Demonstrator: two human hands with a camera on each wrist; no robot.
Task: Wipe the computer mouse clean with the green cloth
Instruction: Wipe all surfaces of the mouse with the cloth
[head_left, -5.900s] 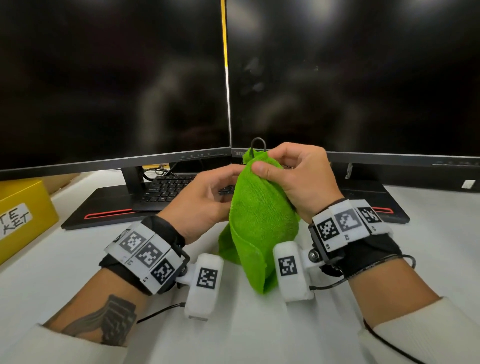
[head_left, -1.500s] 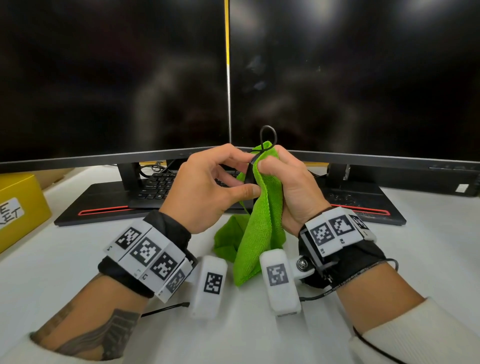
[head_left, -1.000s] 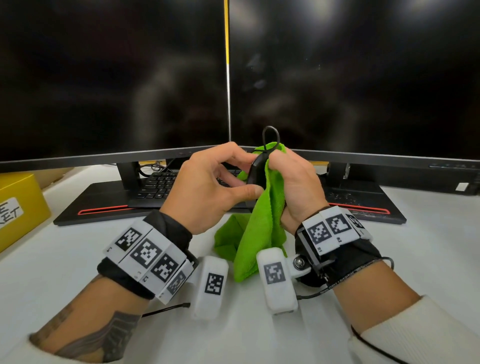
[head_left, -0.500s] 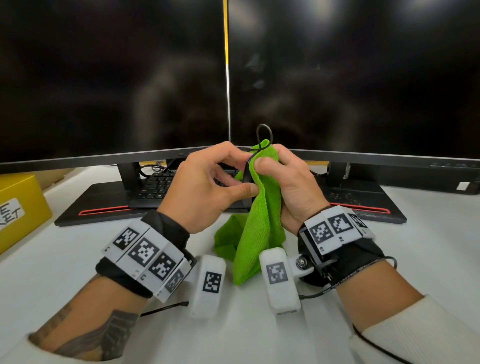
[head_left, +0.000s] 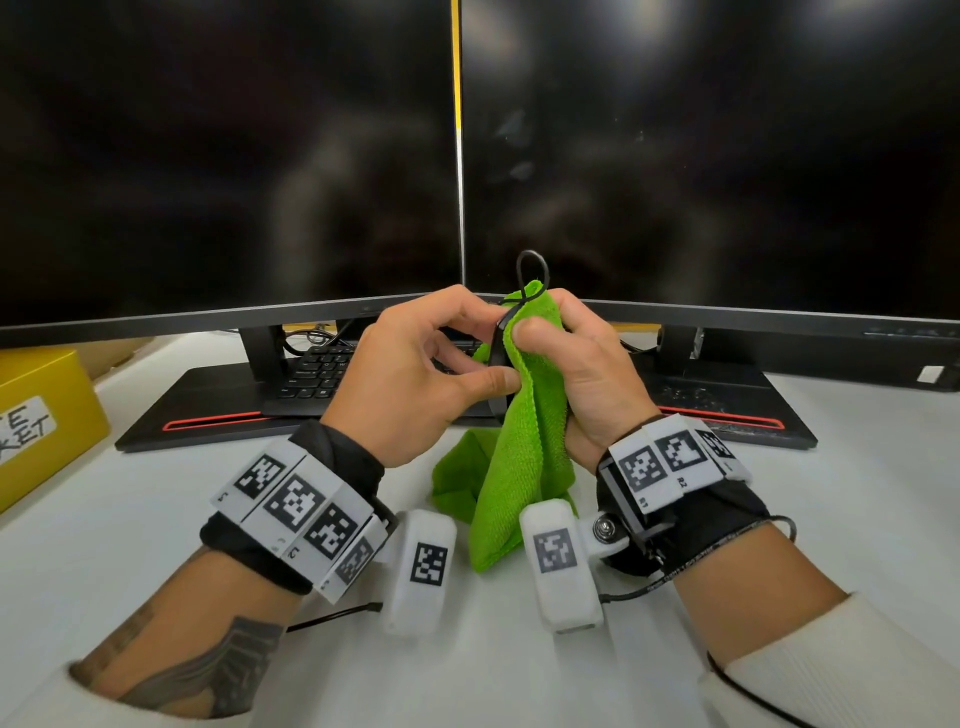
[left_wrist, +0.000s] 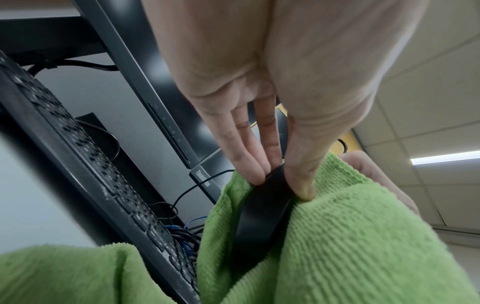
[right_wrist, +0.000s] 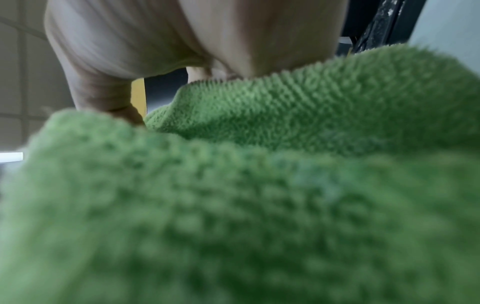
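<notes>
- The left hand (head_left: 415, 374) is pinching the computer mouse (left_wrist: 262, 214) edge-on, thumb on one side and fingertips on the other, holding it up off the desk (head_left: 156, 519).
- The right hand (head_left: 582, 374) is clenching the green cloth (head_left: 524, 447) against the far side of the mouse, thumb pressing fabric near its top end; the rest is hanging below both wrists.
- Compared with half a second ago, the right thumb is sitting slightly lower on the cloth; a second ago more black shell was showing above it. The rubbing stroke is going back and forth along the body.
- The mouse cable (head_left: 530, 270) is looping up just beyond the fingertips.
- Judgement: wiping is mid-course; the side under the left fingers is probably still untouched, so a re-grip is likely coming.
- The keyboard (head_left: 317, 371) is lying beyond the left hand.
</notes>
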